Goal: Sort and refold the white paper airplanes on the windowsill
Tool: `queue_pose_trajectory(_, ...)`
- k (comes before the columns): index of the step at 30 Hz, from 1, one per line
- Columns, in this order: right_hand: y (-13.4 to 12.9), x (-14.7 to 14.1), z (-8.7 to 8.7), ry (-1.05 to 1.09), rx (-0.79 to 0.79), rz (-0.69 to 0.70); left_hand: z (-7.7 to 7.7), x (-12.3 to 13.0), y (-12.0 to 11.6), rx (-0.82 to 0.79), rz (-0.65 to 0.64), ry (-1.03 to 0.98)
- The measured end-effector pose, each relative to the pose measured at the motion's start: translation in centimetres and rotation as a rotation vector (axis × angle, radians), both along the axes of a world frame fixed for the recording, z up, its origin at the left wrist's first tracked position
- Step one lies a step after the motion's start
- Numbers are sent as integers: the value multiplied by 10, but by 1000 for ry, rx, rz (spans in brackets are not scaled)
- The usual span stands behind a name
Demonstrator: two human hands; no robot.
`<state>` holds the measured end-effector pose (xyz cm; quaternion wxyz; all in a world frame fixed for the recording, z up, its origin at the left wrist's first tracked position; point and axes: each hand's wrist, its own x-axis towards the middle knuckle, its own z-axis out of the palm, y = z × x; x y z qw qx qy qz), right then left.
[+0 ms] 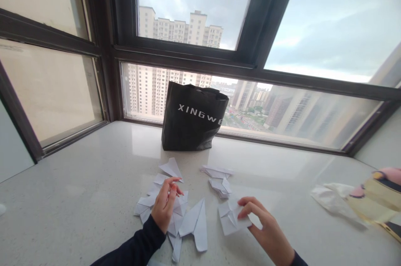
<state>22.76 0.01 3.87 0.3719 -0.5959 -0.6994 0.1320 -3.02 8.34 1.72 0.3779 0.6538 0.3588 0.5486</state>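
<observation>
My right hand (pixel 263 224) pinches the right side of a square folded white paper (pixel 231 221) between thumb and fingers, close to the white counter. Over a loose pile of folded white papers (pixel 145 205) hovers my left hand (pixel 167 203), its fingers bent and slightly apart, with nothing seen in it. A winged paper shape (pixel 196 224) lies between the two hands. Beyond the square piece are a crumpled-looking folded paper (pixel 221 186) and a long flat one (pixel 216 171). A pointed folded paper (pixel 171 168) rests just past my left fingertips.
A black bag (pixel 194 120) with white letters stands upright on the white counter (pixel 78 199) against the window. At the right edge lie a white tissue (pixel 335 199) and a yellow and pink package (pixel 376 195). Dark window frames (pixel 188 57) border the counter's back.
</observation>
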Motion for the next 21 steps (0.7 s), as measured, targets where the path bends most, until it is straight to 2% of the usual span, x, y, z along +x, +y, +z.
queue_pose_trajectory(6, -3, 0, -10, -75, -154, 77, 1, 0, 0, 1, -5, 2)
queue_pose_trajectory(9, -2, 0, -14, -119, -160, 56, 3, 0, -1, 26, 6, -21)
queue_pose_trajectory(14, -3, 5, -18, -174, -136, 56, 9, -1, -9, 100, 100, -112)
queue_pose_trajectory(21, -12, 8, -17, -212, -146, 116, 14, 1, -15, 120, 102, -75)
